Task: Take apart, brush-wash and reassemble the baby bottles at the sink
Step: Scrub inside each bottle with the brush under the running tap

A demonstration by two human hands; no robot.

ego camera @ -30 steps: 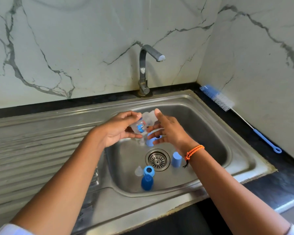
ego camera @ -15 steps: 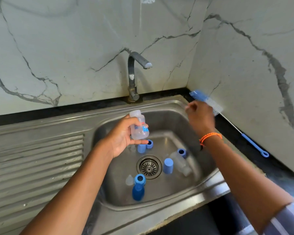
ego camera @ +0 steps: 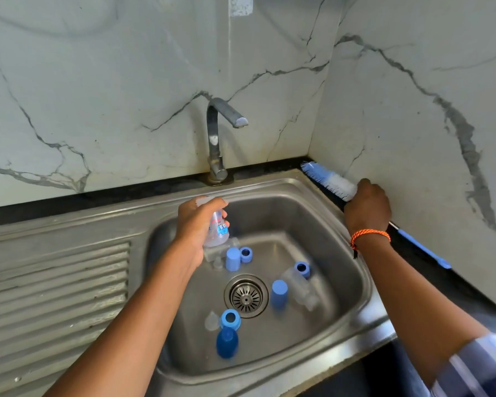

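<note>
My left hand [ego camera: 196, 224] grips a clear baby bottle [ego camera: 218, 230] with a blue label, held over the back left of the sink basin [ego camera: 341, 253]. My right hand [ego camera: 367, 206] is curled over the bottle brush [ego camera: 327, 179] lying on the dark counter by the right wall; its blue-and-white bristles stick out past my fingers and its blue handle [ego camera: 424, 249] trails behind my wrist. In the basin lie blue caps [ego camera: 232, 259] [ego camera: 279, 293] [ego camera: 226, 342], blue collar rings [ego camera: 246, 254] [ego camera: 301, 269] [ego camera: 230, 318], a clear teat [ego camera: 211, 320] and another clear bottle [ego camera: 298, 287].
A steel tap [ego camera: 216, 138] stands behind the basin, spout pointing right, no water running. The drain strainer [ego camera: 246, 296] sits mid-basin. A ribbed draining board [ego camera: 55, 296] lies left. Marble walls close in behind and to the right.
My right hand left the bottle and reached right to the brush on the counter, closing over it. My left hand kept the bottle, now held alone. The view shifted right.
</note>
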